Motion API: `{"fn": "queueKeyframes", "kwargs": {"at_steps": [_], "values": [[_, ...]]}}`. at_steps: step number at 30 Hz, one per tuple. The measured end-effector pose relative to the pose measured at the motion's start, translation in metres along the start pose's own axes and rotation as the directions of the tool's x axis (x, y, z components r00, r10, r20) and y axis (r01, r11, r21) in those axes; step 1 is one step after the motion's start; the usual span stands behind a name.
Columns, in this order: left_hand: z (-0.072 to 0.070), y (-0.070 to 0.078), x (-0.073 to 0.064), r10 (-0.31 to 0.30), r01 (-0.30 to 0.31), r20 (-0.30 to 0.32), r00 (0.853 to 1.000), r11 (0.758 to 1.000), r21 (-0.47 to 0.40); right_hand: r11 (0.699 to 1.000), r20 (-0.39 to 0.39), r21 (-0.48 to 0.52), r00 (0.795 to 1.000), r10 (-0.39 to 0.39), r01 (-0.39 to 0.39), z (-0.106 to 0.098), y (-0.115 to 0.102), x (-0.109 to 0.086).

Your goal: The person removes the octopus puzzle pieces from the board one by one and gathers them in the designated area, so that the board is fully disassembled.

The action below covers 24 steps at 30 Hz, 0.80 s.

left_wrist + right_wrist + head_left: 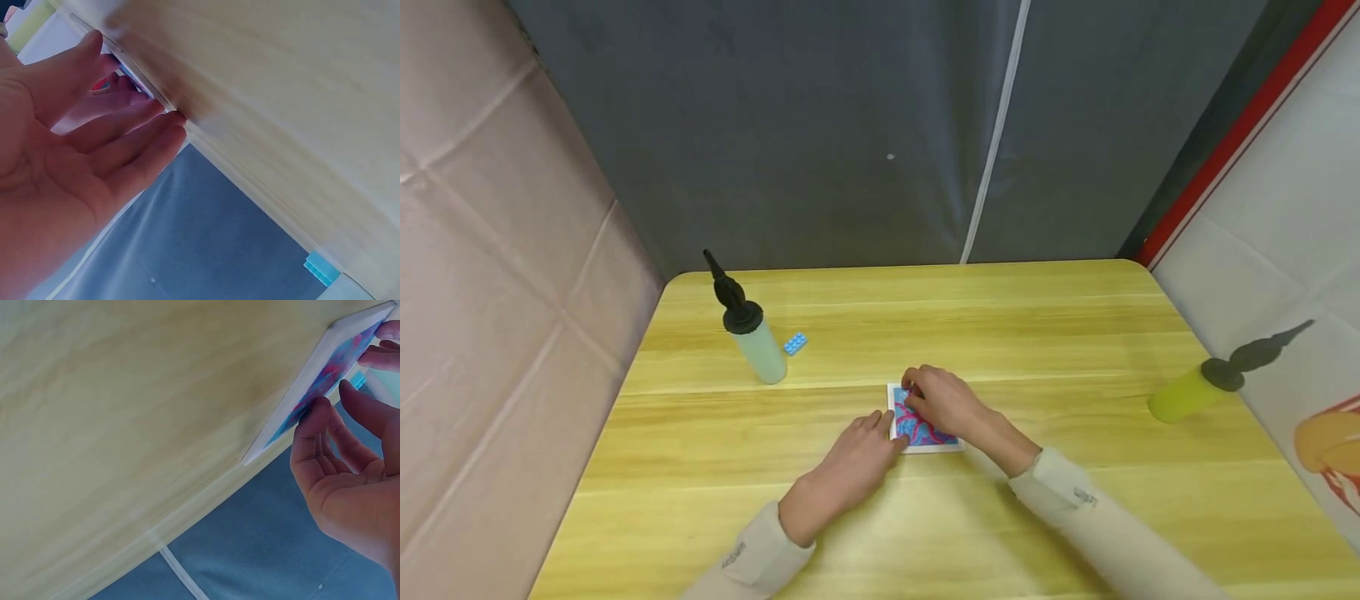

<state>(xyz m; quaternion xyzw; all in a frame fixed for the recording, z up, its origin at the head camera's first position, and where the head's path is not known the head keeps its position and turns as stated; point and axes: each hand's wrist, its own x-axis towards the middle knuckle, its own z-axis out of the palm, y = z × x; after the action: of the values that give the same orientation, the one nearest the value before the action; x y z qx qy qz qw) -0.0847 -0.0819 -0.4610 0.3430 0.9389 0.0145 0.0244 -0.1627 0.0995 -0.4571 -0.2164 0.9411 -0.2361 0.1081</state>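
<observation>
A flat square picture board (pixel 928 448) with a white border and a blue, pink and purple pattern lies on the table in front of me. At its left edge rests my left hand (pixel 859 458), fingers fairly straight and the thumb over the lower left corner. My right hand (pixel 947 402) comes over the board from the right and hides part of the pattern. Seen from the right wrist, its fingers (pixel 312 419) are bent, with the index tip right at the patterned face and the thumb close beside. I cannot tell whether anything small sits between those fingertips.
A pale green pump bottle (pixel 762 350) with a black nozzle stands at the left, and a blue toy brick (pixel 795 343) lies beside it. Toward the right edge is a yellow-green pump bottle (pixel 1183 396) with a dark nozzle. A grey curtain (pixel 850 150) hangs behind the wooden table (pixel 700 467).
</observation>
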Motion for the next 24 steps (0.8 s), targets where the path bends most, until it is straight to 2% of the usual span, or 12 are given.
{"fn": "queueKeyframes", "kwargs": {"at_steps": [8, 15, 24], "values": [[-0.002, 0.003, -0.001, -0.009, 0.009, -0.009, 1.0, 1.0, 0.005, 0.999, -0.005, 0.033, 1.0, 0.017, -0.017, 0.003, -0.002, -0.001], [-0.001, 0.004, 0.0, 0.01, -0.01, -0.024, 1.0, 1.0, 0.016, 0.997, 0.02, 0.046, 0.998, 0.066, -0.067, 0.002, -0.006, 0.0], [-0.003, 0.004, 0.0, 0.007, -0.007, -0.006, 1.0, 1.0, 0.027, 0.994, 0.034, 0.065, 0.996, 0.085, -0.087, 0.001, -0.01, -0.001]]}}
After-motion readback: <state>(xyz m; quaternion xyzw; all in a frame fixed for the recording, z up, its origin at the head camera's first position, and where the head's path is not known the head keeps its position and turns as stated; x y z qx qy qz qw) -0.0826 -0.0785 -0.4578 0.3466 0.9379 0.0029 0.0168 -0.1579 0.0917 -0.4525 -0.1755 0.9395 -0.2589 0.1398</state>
